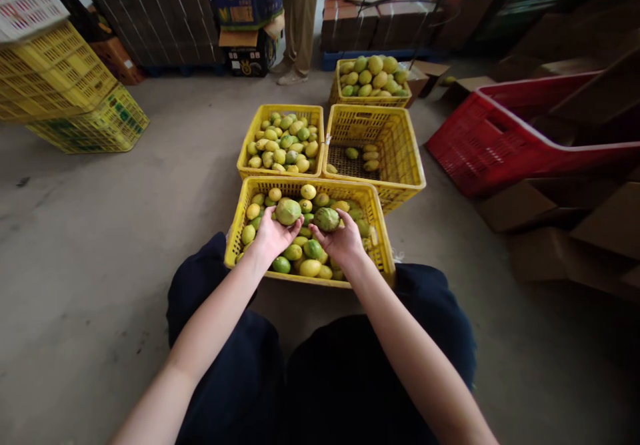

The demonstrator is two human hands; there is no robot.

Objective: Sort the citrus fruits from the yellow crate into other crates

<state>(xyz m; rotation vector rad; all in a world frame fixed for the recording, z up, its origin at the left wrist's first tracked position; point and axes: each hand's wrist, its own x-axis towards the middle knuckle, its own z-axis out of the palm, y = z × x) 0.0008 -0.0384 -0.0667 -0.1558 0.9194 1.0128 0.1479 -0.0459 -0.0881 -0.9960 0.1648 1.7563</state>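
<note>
Light's soft and even, kinda dim indoor stuff; the floor [100,231] looks brightest up the middle and goes murky toward the corners; no hard shadows, just a faint dark patch under the near crate [305,278]; no glare anywhere; wide lens bends everything at the edges, so the red crate [500,145] and boxes [575,231] on the right smear and stretch; top right is blurry too; the hands [273,235] and fruit [289,211] in the centre stay sharp.

Red crate [480,145], cardboard boxes [520,208], stacked yellow crates [65,78]
</note>
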